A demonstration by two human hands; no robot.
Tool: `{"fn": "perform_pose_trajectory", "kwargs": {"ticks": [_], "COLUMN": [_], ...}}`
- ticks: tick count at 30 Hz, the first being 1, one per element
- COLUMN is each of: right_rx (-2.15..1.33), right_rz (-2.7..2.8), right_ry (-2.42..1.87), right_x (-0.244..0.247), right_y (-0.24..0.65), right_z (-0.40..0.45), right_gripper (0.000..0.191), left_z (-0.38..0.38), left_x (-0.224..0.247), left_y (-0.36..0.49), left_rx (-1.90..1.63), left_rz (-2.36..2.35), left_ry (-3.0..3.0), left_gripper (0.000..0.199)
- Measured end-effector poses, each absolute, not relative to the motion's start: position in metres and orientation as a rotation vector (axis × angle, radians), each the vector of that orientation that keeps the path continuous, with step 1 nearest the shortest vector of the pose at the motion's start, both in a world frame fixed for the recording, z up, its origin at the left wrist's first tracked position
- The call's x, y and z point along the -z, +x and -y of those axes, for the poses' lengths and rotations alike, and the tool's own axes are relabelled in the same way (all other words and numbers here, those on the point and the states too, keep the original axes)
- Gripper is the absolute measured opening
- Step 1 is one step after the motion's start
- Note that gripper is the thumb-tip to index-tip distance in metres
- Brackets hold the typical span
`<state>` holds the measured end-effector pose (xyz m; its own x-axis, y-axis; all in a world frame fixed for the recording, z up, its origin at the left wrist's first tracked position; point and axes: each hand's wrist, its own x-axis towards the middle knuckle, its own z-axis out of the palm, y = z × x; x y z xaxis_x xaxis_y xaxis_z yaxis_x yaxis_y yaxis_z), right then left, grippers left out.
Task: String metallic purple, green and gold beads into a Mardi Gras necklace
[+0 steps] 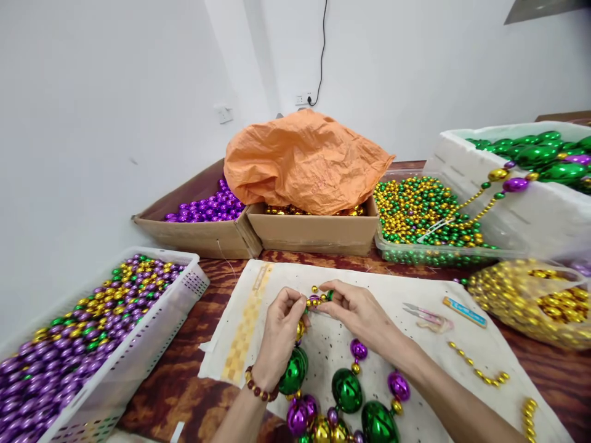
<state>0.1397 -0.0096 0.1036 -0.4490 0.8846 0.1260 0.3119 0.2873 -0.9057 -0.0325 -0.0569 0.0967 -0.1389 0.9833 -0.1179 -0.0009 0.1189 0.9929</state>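
Note:
My left hand (287, 317) is closed in a pinch at the left end of a short run of small gold and purple beads (315, 300). From the other side my right hand (353, 307) pinches the same run, with a small green bead at its fingertips. Below my left hand hang gold beads and a large green bead (294, 371), part of a bead necklace. More of its big beads, green (347, 390), purple (301, 415) and gold, lie on the white cloth (383, 363) between my forearms. One loose gold bead (314, 288) sits just beyond my fingers.
Thread snips (422, 312), a blue-orange packet (464, 312) and short gold bead strands (478, 367) lie on the right. A white basket (138, 363), cardboard boxes (314, 231) under an orange bag (305, 160), a clear tub (443, 251), a foam box (489, 191) and a bag of gold beads (508, 301) surround the cloth.

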Motion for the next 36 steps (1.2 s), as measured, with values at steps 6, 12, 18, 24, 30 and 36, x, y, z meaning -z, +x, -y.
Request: {"fn": "perform_pose_trajectory", "kwargs": {"ticks": [6,12,18,24,30,36], "right_rx": [-1.37,-1.684,-1.905,-1.899,-1.767,-1.622], "right_rz": [1.976,1.848,1.765,1.802,1.913,1.995], "right_ry": [-0.937,-0.895,-0.749,-0.713,-0.651,-0.75], "right_x": [-0.095,-0.094,-0.103,-0.102,-0.094,-0.103], "right_y": [0.142,0.149,0.157,0.154,0.15,0.151], "right_z": [-0.004,-0.014,-0.016,-0.013,-0.01,-0.006], "right_gripper": [0.012,0.012,0.016,0.016,0.015,0.016], "left_z": [0.061,0.063,0.066,0.067,0.068,0.07], "left_x": [-0.095,-0.099,-0.101,-0.1,-0.101,-0.099], "left_y": [-0.035,-0.036,-0.039,-0.041,-0.04,-0.039], "left_rx": [-1.181,-1.105,-1.069,-1.048,-1.039,-1.02], "left_rz": [-1.387,-1.39,-1.362,-1.343,-1.352,-1.359], "left_ry": [1.223,1.29,1.296,1.309,1.321,1.315], "left_gripper": [0.022,0.021,0.021,0.02,0.021,0.021]}}
